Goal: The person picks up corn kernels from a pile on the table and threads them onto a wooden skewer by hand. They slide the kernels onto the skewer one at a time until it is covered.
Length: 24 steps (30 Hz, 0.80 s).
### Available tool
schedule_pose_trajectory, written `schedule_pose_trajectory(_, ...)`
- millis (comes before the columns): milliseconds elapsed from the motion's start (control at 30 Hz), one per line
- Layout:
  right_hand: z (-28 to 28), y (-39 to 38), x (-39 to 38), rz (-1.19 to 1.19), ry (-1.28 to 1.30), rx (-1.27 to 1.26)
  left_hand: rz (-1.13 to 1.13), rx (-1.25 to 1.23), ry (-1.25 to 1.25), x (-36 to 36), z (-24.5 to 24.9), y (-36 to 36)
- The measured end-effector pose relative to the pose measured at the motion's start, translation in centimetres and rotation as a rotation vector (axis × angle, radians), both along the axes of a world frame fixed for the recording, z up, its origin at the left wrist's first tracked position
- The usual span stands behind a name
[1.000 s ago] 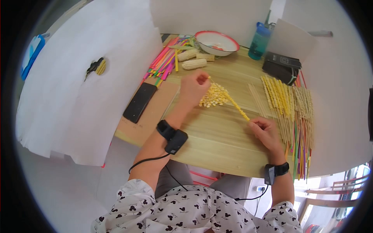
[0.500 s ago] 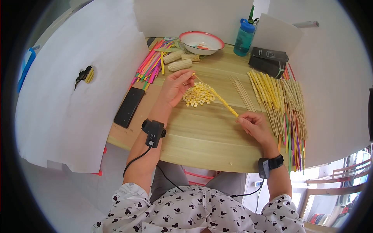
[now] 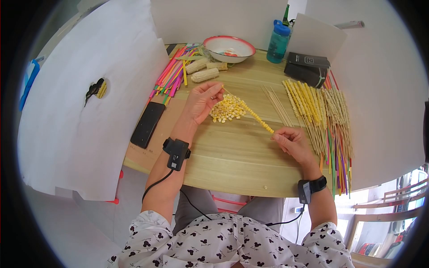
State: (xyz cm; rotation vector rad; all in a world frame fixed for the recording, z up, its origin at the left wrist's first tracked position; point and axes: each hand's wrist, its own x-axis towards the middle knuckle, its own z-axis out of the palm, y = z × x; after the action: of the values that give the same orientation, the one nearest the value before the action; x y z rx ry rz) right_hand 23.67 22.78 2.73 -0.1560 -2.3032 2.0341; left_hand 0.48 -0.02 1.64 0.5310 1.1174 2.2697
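A thin bamboo skewer (image 3: 255, 116) threaded with yellow corn kernels slants between my two hands over the table. The thumb and forefinger of my left hand (image 3: 202, 102) are pinched at the skewer's upper end, where a small yellow corn kernel (image 3: 223, 86) shows at the fingertips. My right hand (image 3: 292, 142) is closed on the skewer's lower end, just below the row of kernels. The bare stretch of skewer lies near my left fingers. Under and beside my left hand is a pile of loose corn kernels (image 3: 229, 109) on the wooden table (image 3: 232, 156).
Bare skewers (image 3: 277, 106) lie right of the pile. Farther right are filled corn skewers (image 3: 308, 102). Stripped cobs (image 3: 205, 74), an enamel basin (image 3: 229, 39) and a blue bottle (image 3: 279, 42) stand behind. Coloured strips (image 3: 172, 76) and a phone (image 3: 148, 125) lie left.
Both hands keep their grips in nearly the same places. The whole view has shifted slightly; the yellow kernel at my left fingertips shows less clearly than before.
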Motion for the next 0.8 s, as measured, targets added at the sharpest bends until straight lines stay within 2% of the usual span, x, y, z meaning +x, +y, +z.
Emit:
schedule_pose_trajectory(367, -0.1, -0.1, 0.0, -0.017, 0.003, 0.029, -0.119, -0.061, -0.010, 3.0, 0.3, 1.7)
schedule_pose_trajectory(800, -0.3, 0.0, -0.2, -0.016, 0.022, 0.004, -0.079, -0.106, -0.037, 4.2, 0.3, 2.5)
